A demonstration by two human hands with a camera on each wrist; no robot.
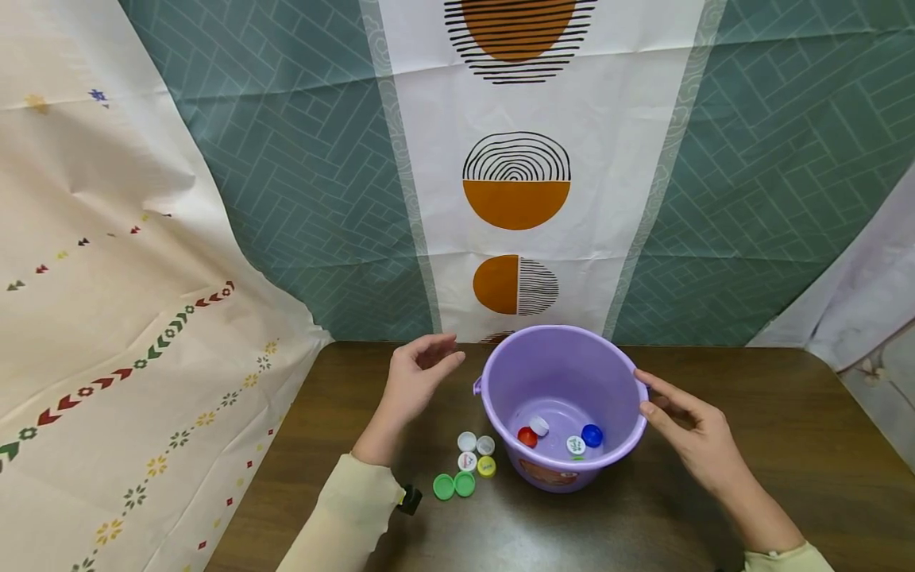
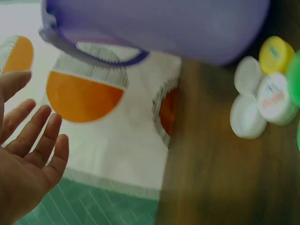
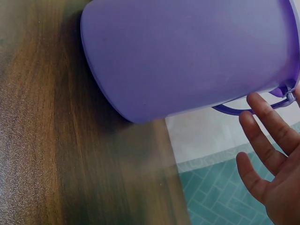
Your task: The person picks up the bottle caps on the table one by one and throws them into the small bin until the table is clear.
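A purple bucket (image 1: 565, 349) stands upright on the table; inside lie a red cap (image 1: 527, 437), a blue cap (image 1: 592, 434), a plain white cap (image 1: 539, 427) and a printed white cap (image 1: 575, 445). A sliver of green shows behind the near rim. My right hand (image 1: 689, 429) touches the bucket's right rim with thumb and index finger, the other fingers spread loosely beside the handle (image 3: 229, 110). Left of the bucket, my left hand (image 1: 418, 373) hovers with nothing in it, fingers loosely bent. Near it lie white caps (image 1: 467, 442), a yellow cap (image 1: 486, 466) and green caps (image 1: 444, 486).
The dark wooden table (image 1: 772, 429) ends at a patterned curtain (image 1: 286, 159) behind the bucket. A cream embroidered cloth (image 1: 143, 342) hangs along the left side. Under my left forearm, a small black object (image 1: 411, 500) shows by the sleeve.
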